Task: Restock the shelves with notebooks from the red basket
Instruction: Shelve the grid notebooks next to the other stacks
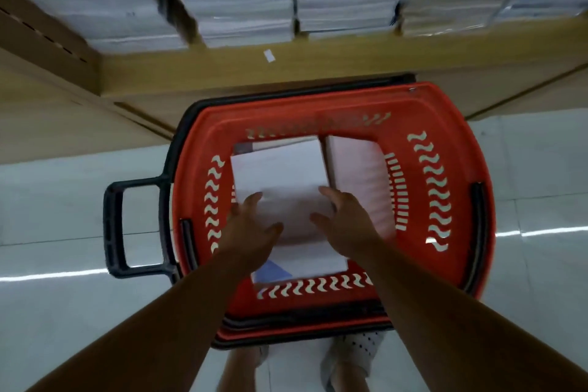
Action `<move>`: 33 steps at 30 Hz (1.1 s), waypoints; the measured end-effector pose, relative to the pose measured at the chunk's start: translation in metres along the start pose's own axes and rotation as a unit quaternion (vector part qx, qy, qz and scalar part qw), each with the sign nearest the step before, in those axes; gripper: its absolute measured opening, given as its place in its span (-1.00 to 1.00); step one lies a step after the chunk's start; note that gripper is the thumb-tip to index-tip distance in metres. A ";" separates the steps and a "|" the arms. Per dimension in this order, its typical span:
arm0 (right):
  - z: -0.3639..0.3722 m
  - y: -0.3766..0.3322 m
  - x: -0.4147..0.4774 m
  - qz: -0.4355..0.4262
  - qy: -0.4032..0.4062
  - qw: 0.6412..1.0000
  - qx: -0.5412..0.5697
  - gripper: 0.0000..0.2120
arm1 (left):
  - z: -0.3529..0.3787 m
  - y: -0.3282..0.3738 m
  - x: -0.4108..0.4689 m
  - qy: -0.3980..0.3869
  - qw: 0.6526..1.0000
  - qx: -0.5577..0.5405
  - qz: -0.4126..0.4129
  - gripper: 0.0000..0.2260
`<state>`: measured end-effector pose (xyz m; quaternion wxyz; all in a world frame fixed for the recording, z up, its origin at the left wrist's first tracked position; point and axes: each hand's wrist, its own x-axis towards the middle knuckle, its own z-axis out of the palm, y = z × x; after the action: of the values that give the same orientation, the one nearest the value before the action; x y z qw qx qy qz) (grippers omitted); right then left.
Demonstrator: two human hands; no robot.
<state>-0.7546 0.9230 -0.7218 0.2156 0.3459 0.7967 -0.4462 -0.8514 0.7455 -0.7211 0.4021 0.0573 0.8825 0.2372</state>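
A red basket point(445, 143) stands on the floor below me, with notebooks inside. A white-covered notebook stack point(283, 175) lies in its middle, and a pinkish stack point(359, 175) stands on edge to its right. My left hand point(251, 232) rests on the white stack's near left side with fingers spread. My right hand point(343, 223) lies on its near right side, fingers apart. Neither hand has closed around the stack. The wooden shelf point(318, 64) ahead holds several piles of wrapped notebooks point(245, 6).
A black handle point(117, 229) sticks out from the basket's left side. The basket sits close to the shelf's front edge. Pale glossy floor tiles point(63, 216) lie on both sides. My feet point(350, 360) show below the basket's near rim.
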 end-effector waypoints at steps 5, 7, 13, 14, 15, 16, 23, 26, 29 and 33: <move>0.013 0.007 0.005 0.013 0.008 0.999 0.040 -0.37 | 0.012 -0.003 0.012 0.019 0.998 -0.064 -0.011 -0.51; 0.015 0.009 0.006 0.012 0.005 0.999 0.048 -0.38 | 0.015 -0.004 0.014 0.041 0.995 -0.084 -0.020 -0.44; 0.018 0.012 0.007 0.023 0.002 0.993 0.113 -0.36 | 0.016 -0.002 0.009 0.088 0.988 -0.123 -0.041 -0.51; 0.017 0.014 0.006 0.022 -0.002 0.993 0.114 -0.35 | 0.014 -0.003 0.009 0.086 0.987 -0.127 -0.044 -0.50; 0.015 0.015 0.006 0.024 -0.005 0.993 0.112 -0.36 | 0.013 -0.004 0.010 0.080 0.988 -0.126 -0.044 -0.48; 0.012 0.016 0.006 0.022 -0.005 0.994 0.107 -0.39 | 0.013 -0.005 0.010 0.074 0.990 -0.114 -0.040 -0.45; 0.010 0.042 0.027 -0.008 0.077 0.995 -0.062 -0.62 | 0.020 -0.004 0.002 0.097 0.994 0.037 -0.015 -0.20; 0.008 0.047 0.035 -0.006 0.037 0.995 -0.093 -0.65 | 0.023 -0.003 0.003 0.093 0.995 0.037 -0.022 -0.19; -0.001 0.051 0.041 -0.031 0.030 0.991 -0.127 -0.64 | 0.022 -0.003 0.004 0.090 0.995 0.039 -0.018 -0.19; -0.011 0.054 0.043 -0.042 0.012 0.988 -0.150 -0.51 | 0.018 0.001 0.004 0.078 0.995 0.053 -0.018 -0.19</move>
<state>-0.7440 0.9672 -0.7748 0.2363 0.2811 0.8709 -0.3266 -0.8409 0.7543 -0.7334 0.3329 0.0444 0.9233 0.1865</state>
